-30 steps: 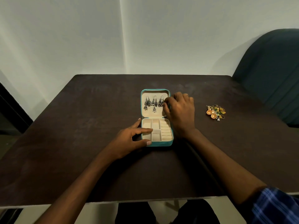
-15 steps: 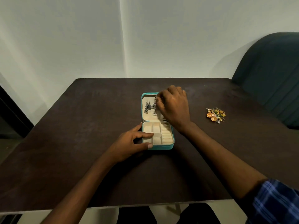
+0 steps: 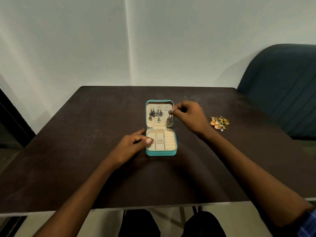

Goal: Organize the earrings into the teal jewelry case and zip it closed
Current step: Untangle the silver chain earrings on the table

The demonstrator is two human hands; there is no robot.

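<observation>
The teal jewelry case [image 3: 160, 152] lies open at the middle of the dark table, its cream lid flat behind the compartment tray. Two silver earrings [image 3: 155, 114] hang on the lid's hooks. My right hand [image 3: 188, 117] pinches a third silver earring [image 3: 169, 118] at the lid's right edge. My left hand [image 3: 131, 146] holds the tray's left side, with its thumb on the near-left compartment. A small pile of orange and gold earrings [image 3: 219, 123] lies on the table to the right of the case.
The dark table [image 3: 85, 151] ends near my lap at the front edge. A dark teal chair [image 3: 282, 86] stands at the table's right rear. White walls rise behind.
My right hand has drawn back from over the lid to its right edge, uncovering the hanging earrings and carrying one silver earring. My left hand has stayed on the tray.
</observation>
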